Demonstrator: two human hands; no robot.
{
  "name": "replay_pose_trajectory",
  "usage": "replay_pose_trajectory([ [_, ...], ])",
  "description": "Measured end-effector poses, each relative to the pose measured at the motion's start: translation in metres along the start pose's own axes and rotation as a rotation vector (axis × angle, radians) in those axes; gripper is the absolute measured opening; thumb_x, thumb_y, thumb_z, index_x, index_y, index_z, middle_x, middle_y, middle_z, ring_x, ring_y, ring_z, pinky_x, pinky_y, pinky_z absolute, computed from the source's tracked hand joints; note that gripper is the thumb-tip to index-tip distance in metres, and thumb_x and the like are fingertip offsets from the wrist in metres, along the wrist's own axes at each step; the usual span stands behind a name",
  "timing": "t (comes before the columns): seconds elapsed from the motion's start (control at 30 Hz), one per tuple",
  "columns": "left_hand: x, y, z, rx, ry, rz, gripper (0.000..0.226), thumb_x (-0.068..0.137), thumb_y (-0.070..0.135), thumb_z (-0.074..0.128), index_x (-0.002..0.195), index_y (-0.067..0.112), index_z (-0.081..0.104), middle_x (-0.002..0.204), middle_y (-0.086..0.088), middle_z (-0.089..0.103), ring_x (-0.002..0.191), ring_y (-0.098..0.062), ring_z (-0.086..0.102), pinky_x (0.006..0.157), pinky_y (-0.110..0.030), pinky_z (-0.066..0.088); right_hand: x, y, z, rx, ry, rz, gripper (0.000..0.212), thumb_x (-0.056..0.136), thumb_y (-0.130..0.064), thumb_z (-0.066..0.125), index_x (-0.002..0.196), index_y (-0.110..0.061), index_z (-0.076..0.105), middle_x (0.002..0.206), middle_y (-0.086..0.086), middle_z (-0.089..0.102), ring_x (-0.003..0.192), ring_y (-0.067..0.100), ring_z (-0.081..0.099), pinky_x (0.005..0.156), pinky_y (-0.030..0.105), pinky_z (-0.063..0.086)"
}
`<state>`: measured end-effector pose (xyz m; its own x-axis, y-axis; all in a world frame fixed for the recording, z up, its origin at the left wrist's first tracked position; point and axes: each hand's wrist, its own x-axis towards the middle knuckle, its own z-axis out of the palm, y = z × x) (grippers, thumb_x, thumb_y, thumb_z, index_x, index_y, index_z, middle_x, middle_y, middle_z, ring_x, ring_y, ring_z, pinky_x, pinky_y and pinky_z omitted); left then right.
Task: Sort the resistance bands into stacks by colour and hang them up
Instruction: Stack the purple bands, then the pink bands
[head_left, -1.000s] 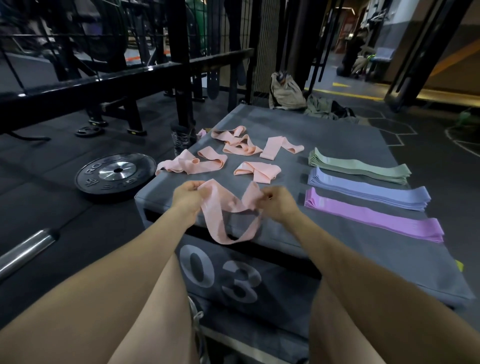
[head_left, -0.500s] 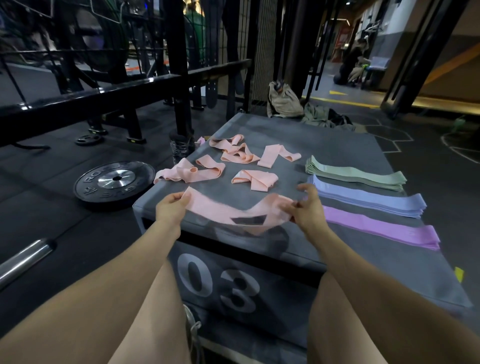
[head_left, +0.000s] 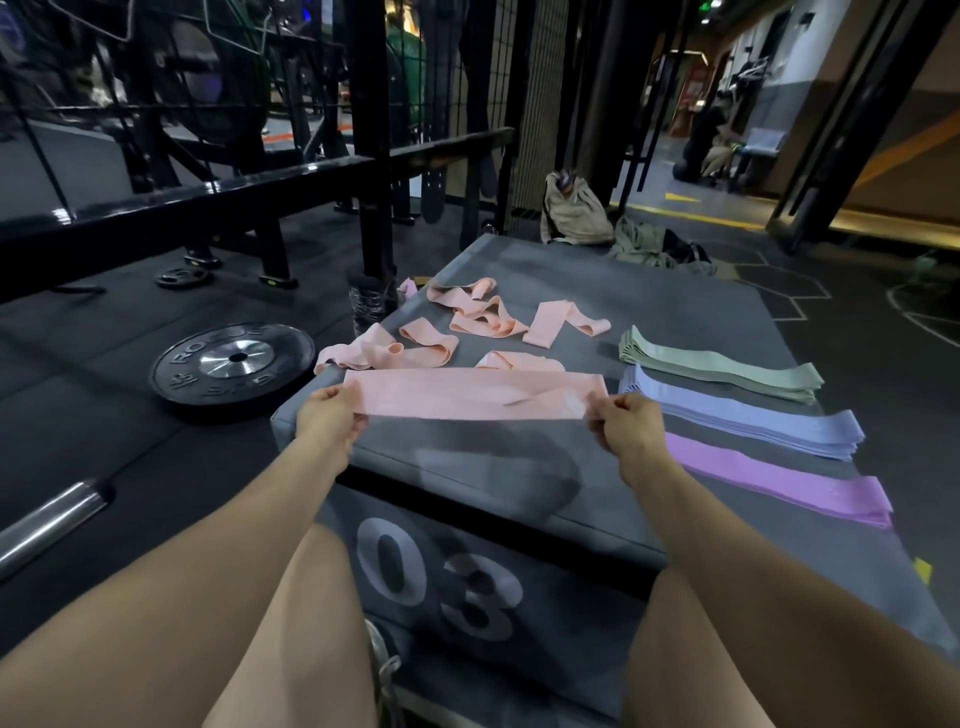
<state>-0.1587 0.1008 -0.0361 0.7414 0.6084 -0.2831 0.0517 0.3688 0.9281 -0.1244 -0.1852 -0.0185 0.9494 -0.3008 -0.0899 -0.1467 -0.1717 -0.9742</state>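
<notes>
Between the two grips, pink band (head_left: 475, 393) pulled flat: left hand (head_left: 332, 415) pinches one end, right hand (head_left: 626, 423) the other, over box (head_left: 467, 467); loose pinks (head_left: 467, 314) beyond.

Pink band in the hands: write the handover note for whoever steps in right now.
Left hand and right hand each pinch one end of the pink band, stretched flat above the grey box.
Done: green stack, blue stack and purple stack lie sorted on the right.
Left: stack the loose pink bands behind it, then hang everything up.
</notes>
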Motion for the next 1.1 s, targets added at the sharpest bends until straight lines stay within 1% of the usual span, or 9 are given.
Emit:
replay_pose_trajectory([
  [0.1, 0.016, 0.001, -0.003, 0.063, 0.036, -0.022, 0.024, 0.095, 0.016, 0.053, 0.072, 0.018, 0.045, 0.07, 0.0, 0.05, 0.06, -0.01, 0.047, 0.051, -0.016, 0.045, 0.008, 0.004, 0.01, -0.004, 0.01, 0.063, 0.028, 0.092, -0.019, 0.057, 0.067, -0.01, 0.051, 0.064, 0.01, 0.054, 0.051, 0.016, 0.047, 0.058, 0.03, 0.044],
  [0.2, 0.037, -0.005, -0.004, 0.195, 0.078, -0.043, 0.031, 0.094, 0.016, 0.051, 0.065, 0.013, 0.044, 0.064, -0.002, 0.044, 0.057, -0.015, 0.043, 0.055, -0.022, 0.036, 0.017, 0.013, 0.021, -0.076, 0.01, 0.085, 0.028, 0.093, -0.022, 0.056, 0.069, -0.009, 0.049, 0.069, 0.013, 0.055, 0.056, 0.018, 0.048, 0.065, 0.033, 0.046],
  [0.27, 0.046, -0.012, -0.003, 0.342, 0.132, -0.03, 0.036, 0.092, 0.024, 0.052, 0.059, 0.012, 0.045, 0.06, -0.004, 0.043, 0.06, -0.021, 0.045, 0.054, -0.026, 0.035, 0.021, 0.019, 0.028, -0.104, 0.024, 0.084, 0.024, 0.093, -0.022, 0.056, 0.077, -0.005, 0.052, 0.074, 0.013, 0.056, 0.057, 0.018, 0.048, 0.055, 0.027, 0.045],
  [0.37, 0.051, -0.021, -0.003, 0.528, 0.144, 0.046, 0.039, 0.089, 0.035, 0.056, 0.057, 0.014, 0.05, 0.059, -0.006, 0.049, 0.067, -0.024, 0.051, 0.067, -0.029, 0.045, 0.027, 0.026, 0.032, -0.191, 0.051, 0.054, 0.02, 0.093, -0.017, 0.055, 0.09, 0.001, 0.059, 0.075, 0.013, 0.058, 0.051, 0.015, 0.049, 0.039, 0.019, 0.04],
  [0.43, 0.054, -0.024, -0.003, 0.618, 0.142, 0.105, 0.034, 0.091, 0.034, 0.056, 0.068, 0.009, 0.057, 0.07, -0.009, 0.055, 0.076, -0.024, 0.053, 0.074, -0.031, 0.045, 0.031, 0.029, 0.033, -0.285, 0.036, 0.042, 0.018, 0.093, -0.017, 0.056, 0.092, 0.0, 0.06, 0.076, 0.013, 0.061, 0.054, 0.018, 0.054, 0.047, 0.023, 0.046],
  [0.57, 0.055, -0.026, -0.001, 0.802, 0.121, 0.205, 0.028, 0.091, 0.034, 0.057, 0.09, 0.007, 0.063, 0.095, -0.017, 0.065, 0.094, -0.033, 0.059, 0.083, -0.036, 0.045, 0.033, 0.033, 0.038, -0.467, 0.023, 0.003, 0.023, 0.091, -0.02, 0.057, 0.095, 0.003, 0.061, 0.101, 0.022, 0.067, 0.096, 0.036, 0.062, 0.084, 0.039, 0.05],
  [0.73, 0.053, -0.023, -0.001, 0.998, 0.128, 0.296, 0.017, 0.088, 0.025, 0.061, 0.099, 0.012, 0.059, 0.116, -0.014, 0.055, 0.103, -0.035, 0.056, 0.089, -0.04, 0.043, 0.026, 0.031, 0.036, -0.681, 0.016, -0.08, 0.023, 0.091, -0.012, 0.053, 0.106, 0.004, 0.055, 0.11, 0.022, 0.062, 0.103, 0.036, 0.056, 0.077, 0.032, 0.041],
  [0.87, 0.047, -0.021, 0.005, 1.118, 0.107, 0.412, 0.022, 0.085, 0.019, 0.063, 0.106, 0.014, 0.059, 0.123, -0.011, 0.047, 0.114, -0.033, 0.048, 0.098, -0.043, 0.041, 0.028, 0.031, 0.036, -0.796, 0.0, -0.193, 0.027, 0.087, -0.006, 0.055, 0.112, 0.001, 0.05, 0.12, 0.019, 0.052, 0.113, 0.032, 0.045, 0.092, 0.036, 0.038],
  [1.1, 0.044, -0.024, 0.066, 0.99, -0.218, 0.569, 0.018, 0.084, 0.015, 0.064, 0.1, 0.017, 0.057, 0.114, -0.004, 0.053, 0.098, -0.025, 0.056, 0.089, -0.042, 0.047, 0.059, 0.002, 0.045, -0.71, -0.046, -0.251, 0.032, 0.089, -0.014, 0.061, 0.118, -0.004, 0.051, 0.124, 0.015, 0.048, 0.113, 0.03, 0.048, 0.098, 0.039, 0.042],
])
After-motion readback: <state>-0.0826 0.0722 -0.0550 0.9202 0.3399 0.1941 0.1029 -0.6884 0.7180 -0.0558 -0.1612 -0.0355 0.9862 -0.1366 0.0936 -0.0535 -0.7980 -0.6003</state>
